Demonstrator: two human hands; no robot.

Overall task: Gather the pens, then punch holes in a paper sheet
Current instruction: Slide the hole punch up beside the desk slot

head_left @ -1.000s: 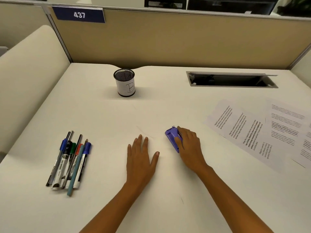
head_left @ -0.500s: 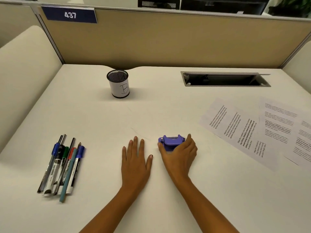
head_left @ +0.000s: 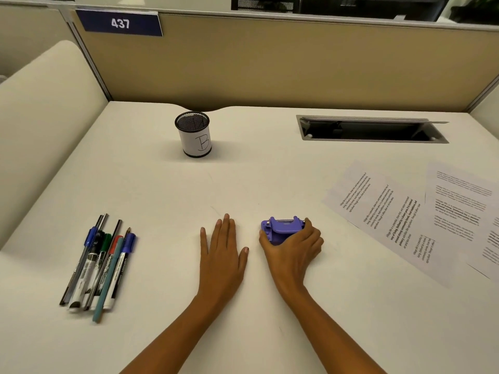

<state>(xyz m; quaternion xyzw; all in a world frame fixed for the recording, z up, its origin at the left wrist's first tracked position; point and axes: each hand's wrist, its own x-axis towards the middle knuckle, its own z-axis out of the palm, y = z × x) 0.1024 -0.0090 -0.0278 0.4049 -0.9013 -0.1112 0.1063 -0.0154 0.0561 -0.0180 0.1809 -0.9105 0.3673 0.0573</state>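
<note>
Several pens and markers (head_left: 100, 263) lie side by side on the white desk at the left. A black mesh pen cup (head_left: 193, 134) labelled "B" stands upright at the back, with no pens in it. A small purple hole punch (head_left: 281, 228) sits on the desk at the centre; my right hand (head_left: 293, 247) grips it from behind, thumb on its left side and fingers on its right. My left hand (head_left: 221, 255) rests flat on the desk, fingers straight, just left of the punch. Printed paper sheets (head_left: 391, 211) lie at the right.
A recessed cable tray (head_left: 372, 129) with its lid raised is set into the desk at the back right. A tan partition (head_left: 270, 63) with a "437" sign closes off the back. A cream cushioned panel (head_left: 40, 117) borders the left.
My right hand has turned the hole punch from a slanted position to square with the desk and now wraps it from behind. The left hand has stayed flat.
</note>
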